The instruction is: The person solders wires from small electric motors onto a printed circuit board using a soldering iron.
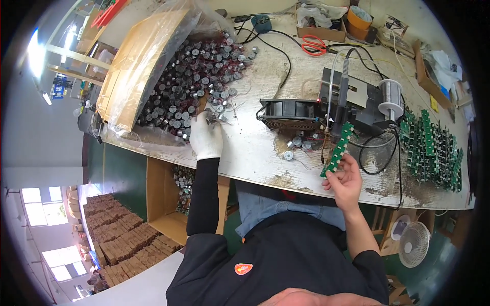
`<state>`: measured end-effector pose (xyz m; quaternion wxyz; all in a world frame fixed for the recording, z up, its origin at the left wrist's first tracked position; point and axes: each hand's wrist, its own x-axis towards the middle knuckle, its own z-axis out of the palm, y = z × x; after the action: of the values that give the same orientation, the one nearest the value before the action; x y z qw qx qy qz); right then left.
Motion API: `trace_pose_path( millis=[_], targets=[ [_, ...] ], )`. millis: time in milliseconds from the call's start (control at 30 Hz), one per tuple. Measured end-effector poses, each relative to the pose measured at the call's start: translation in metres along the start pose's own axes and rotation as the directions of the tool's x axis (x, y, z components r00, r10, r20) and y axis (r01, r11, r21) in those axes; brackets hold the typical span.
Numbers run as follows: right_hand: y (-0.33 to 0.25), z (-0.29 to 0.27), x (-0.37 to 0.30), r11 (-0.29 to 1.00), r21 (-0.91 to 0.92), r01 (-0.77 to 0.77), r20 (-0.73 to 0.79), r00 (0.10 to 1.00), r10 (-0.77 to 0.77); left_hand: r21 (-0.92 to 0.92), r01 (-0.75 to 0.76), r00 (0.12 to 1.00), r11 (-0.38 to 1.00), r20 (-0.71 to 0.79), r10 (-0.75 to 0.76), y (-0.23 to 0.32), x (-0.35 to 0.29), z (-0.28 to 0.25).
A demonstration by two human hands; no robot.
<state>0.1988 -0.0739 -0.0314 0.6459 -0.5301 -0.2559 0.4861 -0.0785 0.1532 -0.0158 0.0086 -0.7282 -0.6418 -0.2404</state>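
Left hand (205, 136), in a white glove, rests at the lower edge of the heap of small cylindrical components (196, 76) at upper centre-left of the frame; its fingers are closed on one or two pieces with thin leads. Right hand (344, 179), bare, is at centre-right, fingers pinching the lower end of a green circuit-board strip (338, 148), held tilted just below the soldering iron (341, 102) on its stand. A black fan (288, 115) sits between the hands on the worn surface (255, 153). Judged step: picking a component for the strip. The next move appears to call for bringing part and strip together with the leads aligned.
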Motion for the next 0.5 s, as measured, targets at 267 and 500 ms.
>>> trace_pose_path(
  millis=[267,500],
  targets=[
    [-0.002,-0.001,0.0,1.0,-0.002,-0.016,-0.009,1.0,0.016,0.011,-0.067,0.993,0.998,0.099,0.066,0.009,-0.004,-0.006],
    [-0.001,-0.003,-0.001,1.0,0.007,-0.023,-0.001,1.0,0.023,0.01,-0.144,0.987,0.989,0.07,0.143,-0.002,-0.003,-0.011]
  ],
)
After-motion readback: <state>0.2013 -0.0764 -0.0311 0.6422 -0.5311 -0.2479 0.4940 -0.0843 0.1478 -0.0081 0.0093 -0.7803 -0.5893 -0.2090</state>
